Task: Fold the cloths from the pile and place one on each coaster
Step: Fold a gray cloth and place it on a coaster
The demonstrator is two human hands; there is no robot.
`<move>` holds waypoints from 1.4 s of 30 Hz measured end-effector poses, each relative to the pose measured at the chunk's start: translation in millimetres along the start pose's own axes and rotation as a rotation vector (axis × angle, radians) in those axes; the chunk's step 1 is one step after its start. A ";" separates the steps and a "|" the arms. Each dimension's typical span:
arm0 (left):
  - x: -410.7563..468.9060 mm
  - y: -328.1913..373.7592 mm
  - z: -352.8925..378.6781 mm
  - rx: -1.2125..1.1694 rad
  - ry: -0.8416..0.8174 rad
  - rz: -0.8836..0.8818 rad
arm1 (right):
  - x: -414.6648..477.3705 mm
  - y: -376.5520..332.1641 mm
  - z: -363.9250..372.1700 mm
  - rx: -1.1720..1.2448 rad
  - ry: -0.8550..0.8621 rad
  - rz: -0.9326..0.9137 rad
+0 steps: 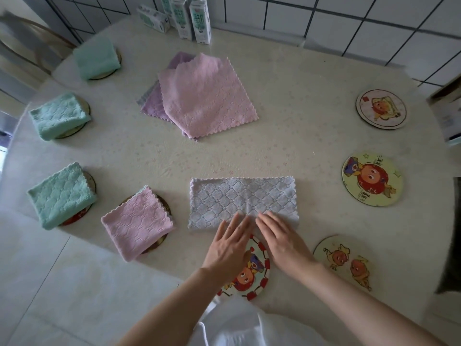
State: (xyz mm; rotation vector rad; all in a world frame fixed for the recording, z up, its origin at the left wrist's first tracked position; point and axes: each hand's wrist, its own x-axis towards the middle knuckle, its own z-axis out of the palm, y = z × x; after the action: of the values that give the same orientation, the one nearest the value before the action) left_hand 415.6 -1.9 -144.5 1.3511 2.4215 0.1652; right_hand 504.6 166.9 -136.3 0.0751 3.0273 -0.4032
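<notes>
A pale grey quilted cloth [239, 198] lies folded into a long rectangle on the table near me. My left hand [230, 242] and my right hand [282, 236] rest flat, fingers together, on its near edge at the middle. Under my hands sits a red-rimmed cartoon coaster [254, 275]. The pile [202, 96] of pink and purple cloths lies at the table's centre. Three folded mint cloths [59, 196] [58, 116] [96, 57] and a folded pink cloth [137, 221] each cover a coaster on the left. Bare coasters [343, 260] [371, 179] [380, 108] lie on the right.
Milk cartons [198, 20] and a small box [152, 17] stand at the table's far edge by a tiled wall. A chair [30, 43] is at the far left. A cardboard box [449, 108] sits at the right edge. Floor tiles show at bottom left.
</notes>
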 end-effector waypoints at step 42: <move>-14.0 -6.8 3.6 -0.128 0.157 -0.058 | -17.0 -30.7 -47.5 0.409 -0.054 -0.174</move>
State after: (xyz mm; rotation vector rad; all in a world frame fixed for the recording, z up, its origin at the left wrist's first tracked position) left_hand 418.1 -17.6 -146.1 1.2531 2.5265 0.4184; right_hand 515.9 149.1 -81.1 -0.1714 2.8575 -1.0149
